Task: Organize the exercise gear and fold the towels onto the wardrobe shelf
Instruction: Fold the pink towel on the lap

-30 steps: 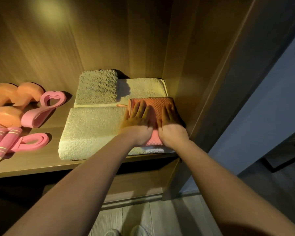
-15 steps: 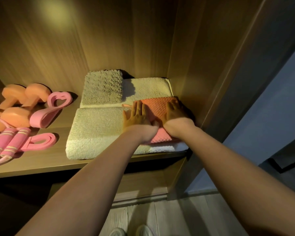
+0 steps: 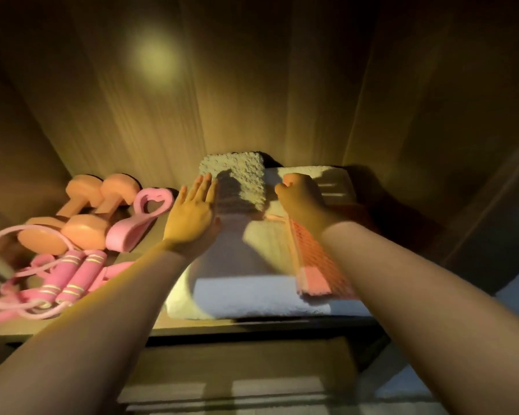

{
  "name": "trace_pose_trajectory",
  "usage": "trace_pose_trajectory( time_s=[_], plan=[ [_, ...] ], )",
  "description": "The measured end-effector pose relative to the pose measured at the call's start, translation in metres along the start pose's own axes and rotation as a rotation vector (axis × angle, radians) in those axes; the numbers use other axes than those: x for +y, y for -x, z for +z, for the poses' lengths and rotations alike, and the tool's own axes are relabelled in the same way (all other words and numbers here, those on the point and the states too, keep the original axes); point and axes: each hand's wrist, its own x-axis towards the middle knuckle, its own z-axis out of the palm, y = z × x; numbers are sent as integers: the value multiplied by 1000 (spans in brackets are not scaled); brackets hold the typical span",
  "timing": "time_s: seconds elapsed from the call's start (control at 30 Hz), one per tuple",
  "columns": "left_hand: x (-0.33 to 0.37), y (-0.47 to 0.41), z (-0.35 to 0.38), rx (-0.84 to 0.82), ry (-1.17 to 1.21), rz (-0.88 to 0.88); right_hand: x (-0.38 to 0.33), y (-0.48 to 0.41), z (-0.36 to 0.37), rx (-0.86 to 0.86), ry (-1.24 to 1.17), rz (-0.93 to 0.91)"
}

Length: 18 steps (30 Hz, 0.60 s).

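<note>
Flat-fingered left hand (image 3: 189,217) presses the folded cream towels (image 3: 252,295) at ten o'clock, seemingly squaring them; right hand (image 3: 301,202), at one o'clock, grasp unclear.

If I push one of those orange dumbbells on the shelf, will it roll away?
Probably not far. The orange dumbbells lie side by side, wedged against the pink heart-shaped trainer, which should block rolling. One likely feels heavy for its size, given those thick ends.
</note>
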Motion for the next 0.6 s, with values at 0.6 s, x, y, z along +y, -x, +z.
trace_pose_trajectory(
  time_s=[0.6],
  plan=[
    [-47,-50,16,-64,-45,243,-13,-64,58,-307,-642,362]
  ],
)
